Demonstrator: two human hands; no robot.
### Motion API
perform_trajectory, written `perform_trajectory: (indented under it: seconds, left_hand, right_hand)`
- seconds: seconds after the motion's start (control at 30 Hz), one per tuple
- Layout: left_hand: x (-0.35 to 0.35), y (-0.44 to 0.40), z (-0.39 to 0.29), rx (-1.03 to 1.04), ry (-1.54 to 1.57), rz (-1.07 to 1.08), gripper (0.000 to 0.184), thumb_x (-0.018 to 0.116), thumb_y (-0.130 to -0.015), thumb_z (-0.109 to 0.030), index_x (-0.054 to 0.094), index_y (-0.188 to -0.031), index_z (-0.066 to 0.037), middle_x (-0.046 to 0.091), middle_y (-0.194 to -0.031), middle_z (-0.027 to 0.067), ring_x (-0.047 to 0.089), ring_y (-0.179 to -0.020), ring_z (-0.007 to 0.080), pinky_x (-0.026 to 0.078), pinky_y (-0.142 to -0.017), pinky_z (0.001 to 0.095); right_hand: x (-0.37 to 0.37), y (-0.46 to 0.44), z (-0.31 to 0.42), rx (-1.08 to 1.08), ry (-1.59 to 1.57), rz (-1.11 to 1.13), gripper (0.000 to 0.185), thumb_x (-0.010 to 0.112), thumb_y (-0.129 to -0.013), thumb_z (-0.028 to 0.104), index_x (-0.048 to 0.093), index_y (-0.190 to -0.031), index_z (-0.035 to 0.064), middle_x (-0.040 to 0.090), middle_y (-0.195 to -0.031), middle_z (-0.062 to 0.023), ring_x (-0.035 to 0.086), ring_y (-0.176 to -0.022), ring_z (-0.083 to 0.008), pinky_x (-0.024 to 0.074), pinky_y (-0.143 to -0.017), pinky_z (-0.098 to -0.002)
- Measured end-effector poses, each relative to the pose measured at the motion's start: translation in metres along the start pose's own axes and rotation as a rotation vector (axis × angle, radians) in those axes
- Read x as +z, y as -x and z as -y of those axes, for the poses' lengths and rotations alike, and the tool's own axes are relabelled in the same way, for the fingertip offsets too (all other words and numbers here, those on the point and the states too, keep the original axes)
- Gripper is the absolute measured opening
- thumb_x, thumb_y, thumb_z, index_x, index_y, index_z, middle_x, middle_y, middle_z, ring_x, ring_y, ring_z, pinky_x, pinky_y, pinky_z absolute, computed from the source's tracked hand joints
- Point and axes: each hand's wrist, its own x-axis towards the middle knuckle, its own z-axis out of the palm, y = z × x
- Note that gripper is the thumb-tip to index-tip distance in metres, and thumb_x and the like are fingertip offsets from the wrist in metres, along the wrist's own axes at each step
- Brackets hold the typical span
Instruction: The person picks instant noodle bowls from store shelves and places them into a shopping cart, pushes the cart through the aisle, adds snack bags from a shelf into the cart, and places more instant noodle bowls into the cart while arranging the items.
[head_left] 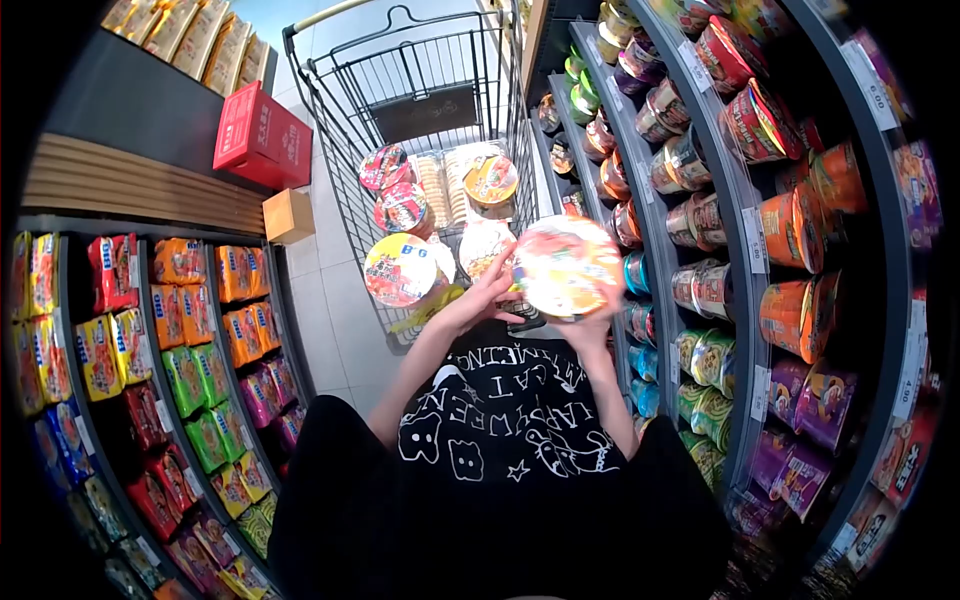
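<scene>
A large instant noodle tub point(568, 268) with a white, red and orange lid is held up in front of my chest, a little blurred. My right hand point(592, 325) grips it from below and the near side, its fingers mostly hidden under it. At the tub's left edge, my left hand point(488, 298) has its fingertips against the rim. Just beyond stands a metal shopping cart point(345, 150). In it lie a yellow-and-white noodle tub point(400, 270), two red-lidded tubs point(401, 206), an orange-lidded tub point(490, 179) and packs of round items point(432, 190).
Close on my right, a tall shelf point(745, 210) carries rows of noodle cups point(795, 230). Lower racks on the left hold bagged noodles point(180, 315). A red box point(262, 135) and a small wooden block point(288, 216) stand left of the cart on the tiled floor point(345, 330).
</scene>
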Motion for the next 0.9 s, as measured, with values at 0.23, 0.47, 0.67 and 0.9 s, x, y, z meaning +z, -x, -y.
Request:
perform_trajectory:
  seconds: [0.23,0.47,0.67,0.9]
  left_hand:
    - [-0.067,-0.026,0.03,-0.298,0.174,-0.121,0.056,0.06,-0.076,-0.03,0.034,-0.119,-0.006,0.048,-0.111,0.0083,0.052,-0.096,0.0193,0.047,-0.078,0.0327]
    - [-0.107,-0.075,0.057,-0.17,0.401,-0.409,0.06,0.064,-0.072,-0.031,0.031,-0.12,-0.013,0.041,-0.115,0.0132,0.05,-0.096,0.0281,0.051,-0.072,0.0368]
    - [-0.155,-0.143,0.087,-0.176,0.552,-0.547,0.06,0.067,-0.07,-0.018,0.032,-0.119,-0.021,0.04,-0.117,0.0094,0.046,-0.102,0.0301,0.053,-0.067,0.0397]
    - [-0.171,-0.188,0.101,-0.13,0.466,-0.633,0.054,0.064,-0.073,-0.016,0.035,-0.119,-0.018,0.043,-0.116,0.0077,0.049,-0.099,0.0279,0.05,-0.072,0.0373]
  right_hand:
    - [0.051,-0.005,-0.035,-0.088,-0.133,0.322,0.092,0.08,-0.049,0.025,0.017,-0.115,0.0155,0.021,-0.125,-0.0275,0.033,-0.111,-0.0451,0.0354,-0.09,-0.0467]
    - [0.084,0.021,-0.079,0.198,0.463,0.641,0.101,0.074,-0.055,0.017,0.007,-0.131,0.0066,0.006,-0.135,-0.0216,0.008,-0.125,-0.0375,0.0131,-0.1,-0.0493]
    - [0.086,0.071,-0.106,0.538,0.549,0.825,0.075,0.054,-0.075,0.032,0.007,-0.134,0.0255,0.008,-0.136,-0.0214,0.001,-0.126,-0.0377,0.0086,-0.097,-0.0559]
    - [0.092,0.065,-0.112,0.767,0.599,0.966,0.072,0.052,-0.074,0.037,0.009,-0.133,0.0296,0.015,-0.134,-0.0223,0.009,-0.125,-0.0392,0.0095,-0.098,-0.0536]
